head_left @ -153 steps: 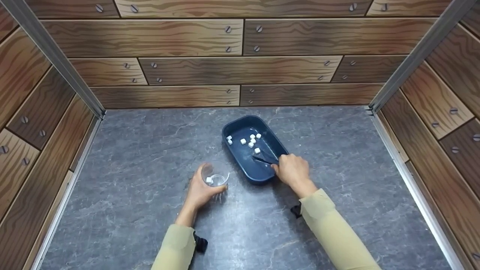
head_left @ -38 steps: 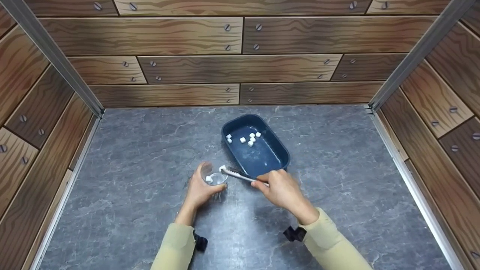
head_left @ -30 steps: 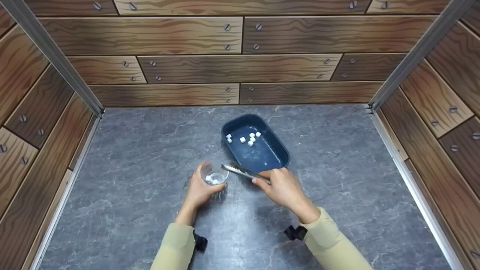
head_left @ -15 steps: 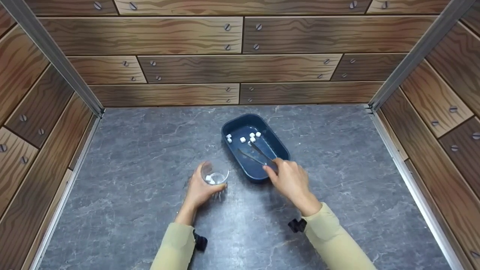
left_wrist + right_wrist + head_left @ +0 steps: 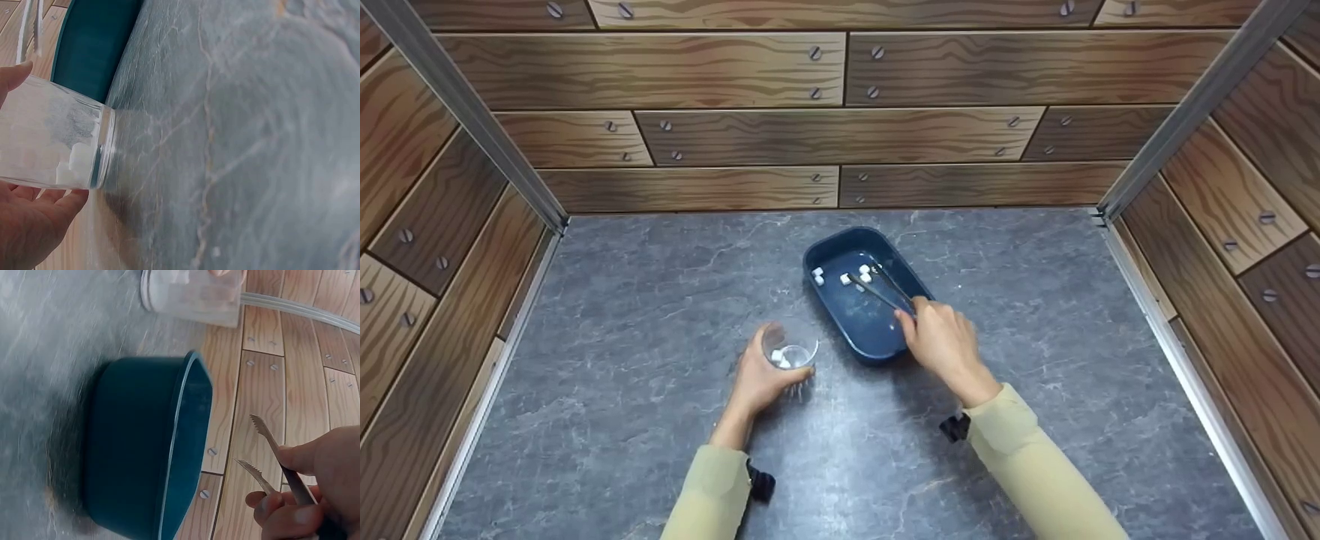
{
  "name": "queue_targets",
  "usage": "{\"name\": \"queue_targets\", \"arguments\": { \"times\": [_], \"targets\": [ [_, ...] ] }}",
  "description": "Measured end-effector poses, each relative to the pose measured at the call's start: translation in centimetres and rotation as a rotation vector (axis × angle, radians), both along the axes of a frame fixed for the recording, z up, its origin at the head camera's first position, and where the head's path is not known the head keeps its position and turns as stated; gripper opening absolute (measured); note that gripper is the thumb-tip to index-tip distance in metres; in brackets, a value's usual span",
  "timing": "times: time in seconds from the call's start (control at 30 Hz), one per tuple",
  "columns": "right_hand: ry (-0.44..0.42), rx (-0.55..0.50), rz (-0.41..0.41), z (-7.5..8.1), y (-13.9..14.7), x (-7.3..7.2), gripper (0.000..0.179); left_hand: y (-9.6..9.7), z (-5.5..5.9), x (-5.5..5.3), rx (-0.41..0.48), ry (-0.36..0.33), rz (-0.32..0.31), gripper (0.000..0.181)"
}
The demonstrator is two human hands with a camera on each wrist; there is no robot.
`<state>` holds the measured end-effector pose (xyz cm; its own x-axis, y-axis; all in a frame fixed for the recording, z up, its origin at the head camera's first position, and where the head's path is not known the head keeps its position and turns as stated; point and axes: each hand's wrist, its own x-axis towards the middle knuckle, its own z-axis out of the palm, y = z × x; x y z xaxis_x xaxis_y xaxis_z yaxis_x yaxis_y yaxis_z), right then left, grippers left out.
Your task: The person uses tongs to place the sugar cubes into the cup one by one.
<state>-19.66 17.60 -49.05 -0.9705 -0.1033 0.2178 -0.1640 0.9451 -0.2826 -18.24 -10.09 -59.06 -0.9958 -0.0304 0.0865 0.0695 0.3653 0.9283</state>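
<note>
My left hand (image 5: 761, 379) grips a clear cup (image 5: 50, 132) that stands on the grey surface, fingers on one side and thumb on the other. White cubes (image 5: 81, 157) lie at the cup's bottom. My right hand (image 5: 945, 341) holds serrated metal tongs (image 5: 270, 444), their two arms spread apart with nothing between the tips in the right wrist view. In the head view the tongs reach over a dark blue tub (image 5: 877, 346), with the tips overlapping several white cubes (image 5: 865, 270). Two more cubes (image 5: 819, 276) lie against the tub's left wall.
The grey marbled surface (image 5: 660, 300) surrounds cup and tub. Wood-patterned panels (image 5: 840, 135) wall in the back and both sides, with metal rails (image 5: 1192, 120) at the corners. Black wrist cameras (image 5: 762, 486) sit below both sleeves.
The tongs dropped a white cube into the cup, then swung back right over the tub and spread apart, moving farther in toward the cubes. My left hand and the cup stayed put.
</note>
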Motion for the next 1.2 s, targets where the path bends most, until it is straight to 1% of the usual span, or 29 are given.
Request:
{"name": "queue_targets", "arguments": {
  "times": [0.23, 0.4, 0.5, 0.63, 0.77, 1.2],
  "targets": [
    [-0.068, 0.049, -0.027, -0.6, 0.5, -1.5, 0.038, 0.0, 0.1, 0.0, 0.017, -0.002, -0.006, 0.096],
    [-0.091, 0.082, -0.026, -1.1, 0.8, -2.3, 0.039, 0.0, 0.1, 0.0, 0.017, 0.001, -0.005, 0.094],
    [-0.105, 0.091, -0.029, -1.3, 0.7, -2.6, 0.037, 0.0, 0.1, 0.0, 0.002, 0.004, 0.003, 0.093],
    [-0.129, 0.118, -0.035, -1.6, 0.5, -2.9, 0.036, 0.0, 0.0, 0.0, -0.014, 0.01, 0.008, 0.093],
    [-0.142, 0.145, -0.036, -2.0, 0.3, -3.1, 0.034, 0.0, 0.1, 0.0, -0.001, 0.012, 0.004, 0.094],
    [-0.17, 0.178, -0.023, -2.7, -0.5, -3.3, 0.033, 0.0, 0.0, 0.0, 0.017, 0.017, -0.003, 0.093]
  ]
}}
